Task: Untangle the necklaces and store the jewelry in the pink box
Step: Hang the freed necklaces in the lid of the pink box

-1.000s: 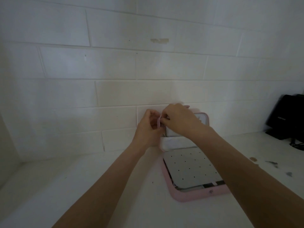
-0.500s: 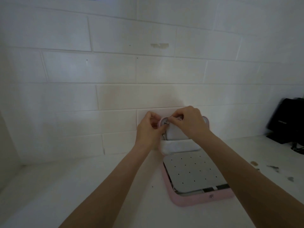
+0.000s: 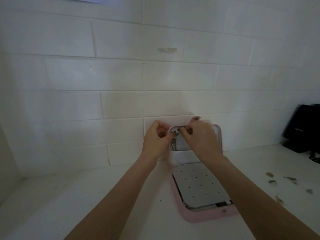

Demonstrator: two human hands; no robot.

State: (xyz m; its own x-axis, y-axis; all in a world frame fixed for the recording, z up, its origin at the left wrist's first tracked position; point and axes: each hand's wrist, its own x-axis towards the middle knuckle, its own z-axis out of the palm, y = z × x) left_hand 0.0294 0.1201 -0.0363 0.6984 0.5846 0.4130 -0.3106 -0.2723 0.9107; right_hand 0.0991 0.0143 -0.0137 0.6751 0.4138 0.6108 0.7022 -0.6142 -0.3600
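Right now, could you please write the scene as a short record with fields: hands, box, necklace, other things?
left hand: left hand pinches at the top left corner of the lid
right hand: right hand pinches beside it, fingers curled
box: pink box open, lid upright against the wall, white dotted panel in the base
necklace: silver chain hangs from the fingers down into the lid pocket
other things: small pieces on the counter at right; black object by the wall

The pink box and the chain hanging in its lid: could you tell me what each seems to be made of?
The pink box looks like matte faux leather or plastic: smooth rounded rim, no shine, though dim light leaves it open. The chain looks like silvery metal: small bright glints along it. The left hand and right hand pinch at its top.
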